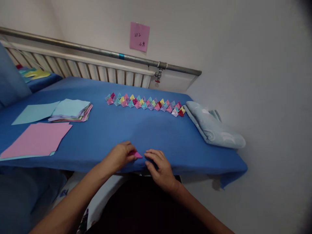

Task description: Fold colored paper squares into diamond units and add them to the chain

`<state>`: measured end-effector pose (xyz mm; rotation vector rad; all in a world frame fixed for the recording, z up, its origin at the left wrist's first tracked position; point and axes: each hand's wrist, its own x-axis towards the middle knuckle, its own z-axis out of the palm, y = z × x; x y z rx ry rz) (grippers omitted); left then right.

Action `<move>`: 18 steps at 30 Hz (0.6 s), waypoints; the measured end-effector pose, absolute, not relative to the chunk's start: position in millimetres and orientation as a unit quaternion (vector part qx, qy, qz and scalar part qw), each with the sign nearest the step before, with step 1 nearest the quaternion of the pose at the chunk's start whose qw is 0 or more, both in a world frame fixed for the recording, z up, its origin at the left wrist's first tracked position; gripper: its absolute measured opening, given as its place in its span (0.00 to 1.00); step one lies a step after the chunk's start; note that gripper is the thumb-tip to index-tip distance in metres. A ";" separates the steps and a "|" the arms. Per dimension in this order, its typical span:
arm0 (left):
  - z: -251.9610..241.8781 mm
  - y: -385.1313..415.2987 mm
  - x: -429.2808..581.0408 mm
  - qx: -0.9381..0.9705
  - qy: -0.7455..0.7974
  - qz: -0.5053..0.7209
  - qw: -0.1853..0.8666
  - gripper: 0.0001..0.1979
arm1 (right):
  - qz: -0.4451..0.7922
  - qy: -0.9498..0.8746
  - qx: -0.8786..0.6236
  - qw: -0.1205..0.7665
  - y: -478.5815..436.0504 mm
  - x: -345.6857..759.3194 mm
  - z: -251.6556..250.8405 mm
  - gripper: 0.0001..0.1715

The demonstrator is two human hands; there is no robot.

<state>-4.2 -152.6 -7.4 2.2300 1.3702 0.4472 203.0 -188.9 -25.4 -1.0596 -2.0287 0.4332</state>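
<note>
Near the front edge of the blue-covered table, my left hand is closed on a small folded piece of magenta paper. Its pointed end sticks out to the right; the rest is hidden under my fingers. Just right of that tip is my right hand, fingers bent and apart, with nothing in them. Farther back, several small folded paper pieces in pink, teal, yellow, purple and red stand in two long rows.
At the left lie a stack of coloured paper, a loose light-blue sheet and pink sheets. A folded light-blue cloth rests at the right end. Behind the table are a radiator, a metal pipe and a pink note.
</note>
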 end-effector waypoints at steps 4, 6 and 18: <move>6.2 -143.4 -6.3 0.799 0.499 0.140 0.304 0.05 | 0.209 -0.784 -0.415 0.412 -186.5 203.3 -23.5 0.13; 9.2 -138.8 -7.5 0.795 0.497 0.128 0.323 0.07 | 0.217 -0.782 -0.412 0.414 -186.2 203.3 -23.3 0.13; 14.4 -130.5 -15.2 0.774 0.464 0.136 0.409 0.13 | 0.194 -0.806 -0.452 0.329 -181.4 191.7 -19.3 0.10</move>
